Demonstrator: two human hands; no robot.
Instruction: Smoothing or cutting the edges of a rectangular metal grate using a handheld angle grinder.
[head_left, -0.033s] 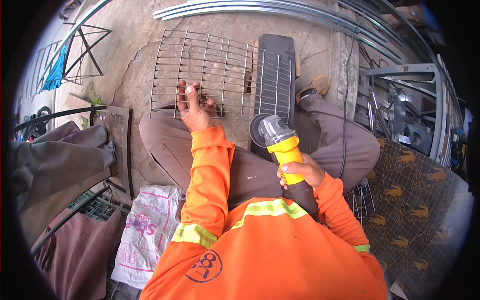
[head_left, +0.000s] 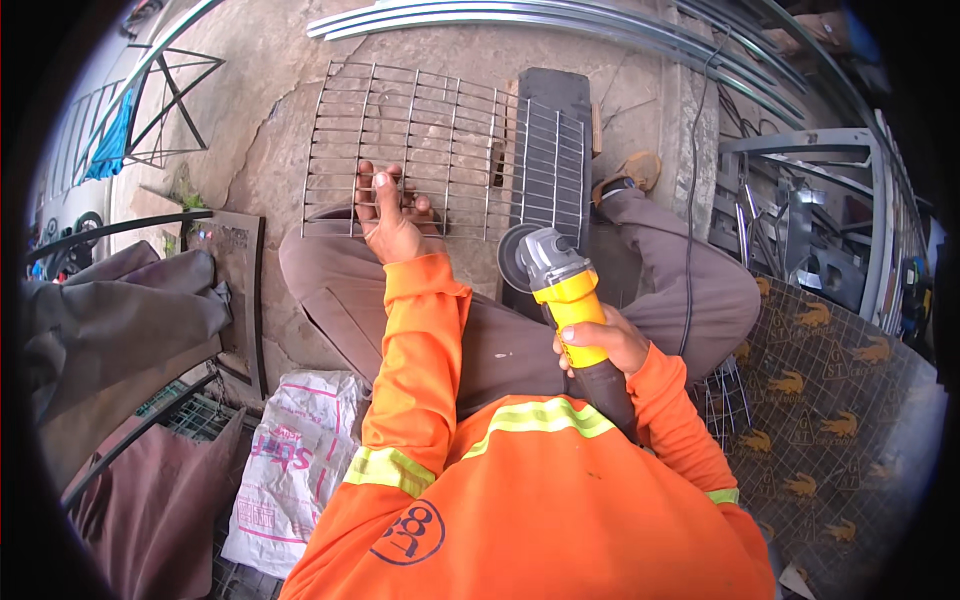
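A wire mesh panel point(head_left: 410, 120) of thin metal rods lies in front of my legs. Its right part rests across a dark flat block point(head_left: 553, 86). My left hand point(head_left: 392, 228) is closed on the mesh's near edge, fingers curled around the wires from below. In my right hand point(head_left: 618, 342) is a yellow and black angle grinder point(head_left: 572, 292), gripped around its body. The grinder's disc point(head_left: 513, 258) is close to the near edge of the mesh over the block; whether they touch, I cannot tell.
Long metal channels point(head_left: 480, 20) lie at the far side. Metal frames point(head_left: 880, 230) stand at the right, with a dark cord point(head_left: 692, 190) running beside my leg. A white printed sack point(head_left: 290, 470) and draped dark cloths point(head_left: 130, 310) are at the left. A patterned board point(head_left: 830, 400) lies at right.
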